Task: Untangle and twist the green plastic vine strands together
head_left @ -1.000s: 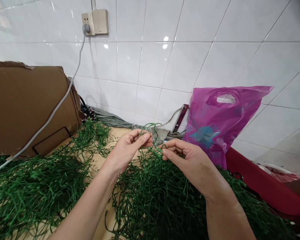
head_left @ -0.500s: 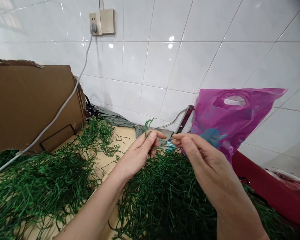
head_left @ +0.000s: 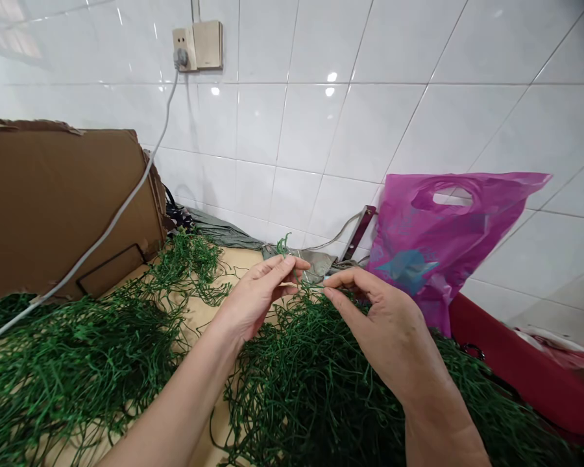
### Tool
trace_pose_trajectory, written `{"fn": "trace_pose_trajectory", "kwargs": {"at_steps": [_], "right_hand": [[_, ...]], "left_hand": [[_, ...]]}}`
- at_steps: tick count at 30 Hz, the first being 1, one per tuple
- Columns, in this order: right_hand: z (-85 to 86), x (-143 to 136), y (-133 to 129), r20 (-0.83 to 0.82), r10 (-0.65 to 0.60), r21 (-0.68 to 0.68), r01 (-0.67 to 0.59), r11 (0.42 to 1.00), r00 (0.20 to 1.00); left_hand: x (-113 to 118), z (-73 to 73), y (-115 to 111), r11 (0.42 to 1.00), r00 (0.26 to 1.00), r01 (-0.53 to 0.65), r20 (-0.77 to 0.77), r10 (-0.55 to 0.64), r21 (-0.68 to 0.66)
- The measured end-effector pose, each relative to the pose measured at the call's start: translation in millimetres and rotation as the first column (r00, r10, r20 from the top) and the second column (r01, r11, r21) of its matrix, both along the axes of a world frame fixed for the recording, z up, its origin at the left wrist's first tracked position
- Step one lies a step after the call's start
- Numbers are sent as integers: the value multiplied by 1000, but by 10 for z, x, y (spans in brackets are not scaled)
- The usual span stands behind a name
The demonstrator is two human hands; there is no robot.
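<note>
A thin green plastic-looking stem (head_left: 283, 244) with small branching tips rises from the fingers of my left hand (head_left: 263, 285), which is closed in a pinch on it. My right hand (head_left: 377, 318) pinches what looks like the stem's thin tail, thumb against forefinger, just right of the left fingertips. Both hands are above a big heap of similar dark green stems (head_left: 321, 383). Another pile of green stems (head_left: 92, 350) spreads to the left of my left forearm.
A torn cardboard box (head_left: 53, 207) stands at the left, with a grey cable (head_left: 121, 211) running across it to a wall socket (head_left: 183, 48). On the right are a purple plastic bag (head_left: 448, 240) and a red surface (head_left: 516, 363). White tiles (head_left: 311, 123) cover the wall behind.
My right hand has moved left and a little down, its fingers now closed on the thin tail. My left hand has shifted slightly left, still pinching the stem.
</note>
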State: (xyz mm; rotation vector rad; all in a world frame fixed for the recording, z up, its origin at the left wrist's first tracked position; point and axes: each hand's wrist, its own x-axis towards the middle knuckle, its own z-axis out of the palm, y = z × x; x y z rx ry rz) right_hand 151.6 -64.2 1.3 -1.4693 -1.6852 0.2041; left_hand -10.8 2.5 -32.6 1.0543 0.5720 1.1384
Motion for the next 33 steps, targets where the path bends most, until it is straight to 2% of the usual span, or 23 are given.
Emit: {"fn": "trace_pose_trajectory", "kwargs": {"at_steps": [2, 7, 9, 15, 18, 23, 25, 28, 30, 33], "right_hand": [[4, 23, -14, 12, -9, -17, 9, 1000, 1000], [-38, -5, -18, 60, 5, 109, -12, 994, 998], [-75, -29, 3, 70, 34, 100, -41, 994, 997], [-168, -53, 77, 70, 83, 101, -90, 991, 994], [-170, -70, 95, -8, 130, 77, -129, 989, 992], [-149, -86, 135, -217, 221, -60, -239, 969, 951], [-137, -78, 146, -283, 244, -76, -276, 958, 927], [-117, -81, 150, -356, 282, -72, -326, 943, 891], [-117, -106, 151, -383, 260, -46, -299, 953, 886], [-157, -165, 175, -425, 191, -13, -216, 976, 885]], "left_hand": [[-24, 21, 14, 1000, 1000, 1, 8, -1, 12], [-5, 46, -19, 985, 997, -14, -72, 27, 170], [13, 61, -41, 977, 993, -22, -105, 45, 212], [26, 113, -81, 969, 992, -29, -112, 58, 245], [15, 114, -86, 963, 993, -26, -102, 55, 267], [-3, 91, -80, 951, 991, -81, -76, 108, 300], [9, 89, -84, 960, 997, -78, -7, 82, 269], [59, 87, -104, 993, 983, -9, 182, -14, 120], [104, 77, -117, 998, 957, 45, 285, -54, 36], [164, 47, -123, 995, 932, 94, 353, -82, -17]]}}
